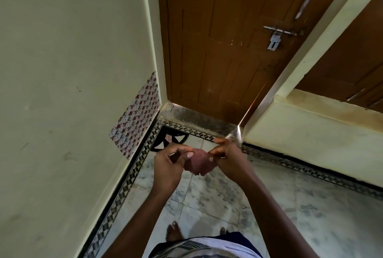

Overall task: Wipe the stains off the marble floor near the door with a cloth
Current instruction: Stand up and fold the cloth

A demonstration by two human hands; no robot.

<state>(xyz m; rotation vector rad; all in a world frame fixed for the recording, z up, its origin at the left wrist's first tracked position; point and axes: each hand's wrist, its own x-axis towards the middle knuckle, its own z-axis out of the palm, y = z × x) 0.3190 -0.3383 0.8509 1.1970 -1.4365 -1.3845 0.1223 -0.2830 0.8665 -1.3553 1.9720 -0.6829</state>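
Observation:
A small pinkish-maroon cloth (pixel 200 162) hangs bunched between both my hands, well above the floor. My left hand (pixel 169 162) pinches its left edge with thumb and fingers. My right hand (pixel 227 154) grips its right edge. Below lies the grey-veined marble floor (pixel 213 201), bordered by a black-and-white patterned strip (pixel 128 177). The brown wooden door (pixel 223 36) stands shut straight ahead, with a dark stone threshold (pixel 196 119) at its foot. I cannot make out distinct stains from here.
A pale green wall (pixel 68 92) runs along the left, with a floral patch (pixel 137 117) low down. Another wall and step (pixel 310 125) close off the right. A metal latch (pixel 277 35) sits on the door. My bare feet (pixel 173 232) stand on the tiles.

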